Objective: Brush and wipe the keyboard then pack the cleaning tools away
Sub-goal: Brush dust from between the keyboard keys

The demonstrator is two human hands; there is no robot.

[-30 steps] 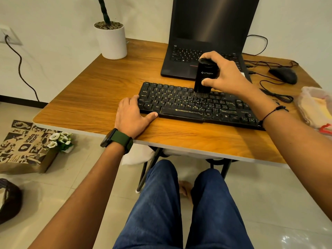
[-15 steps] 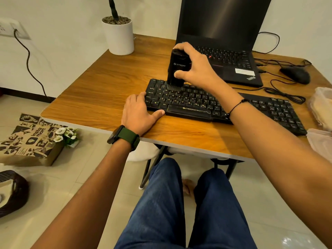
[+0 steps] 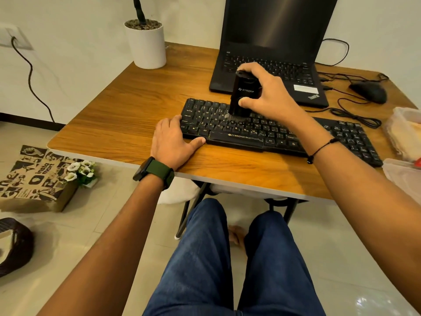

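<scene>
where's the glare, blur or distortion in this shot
Head view: a diagonal glare streak crosses the laptop screen; the brush bristles smear with motion blur over the keyboard; wide-angle distortion bows the table edge; a bright reflection sits on the floor tiles at lower right.

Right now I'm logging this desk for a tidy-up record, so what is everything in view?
keyboard: one, black, front middle of table
brush: one, black, upright, bristles on the keys
laptop: one, black, open, behind keyboard
mouse: one, black, corded, right of laptop
plant pot: one, white, table's far left corner
table: one, wood top
plastic containers: two, clear, right edge
paper bag: one, brown printed, on floor at left
flowers: one bunch, white, beside bag
left hand: flat, at keyboard's left end, green watch
right hand: fingers grip the brush
</scene>
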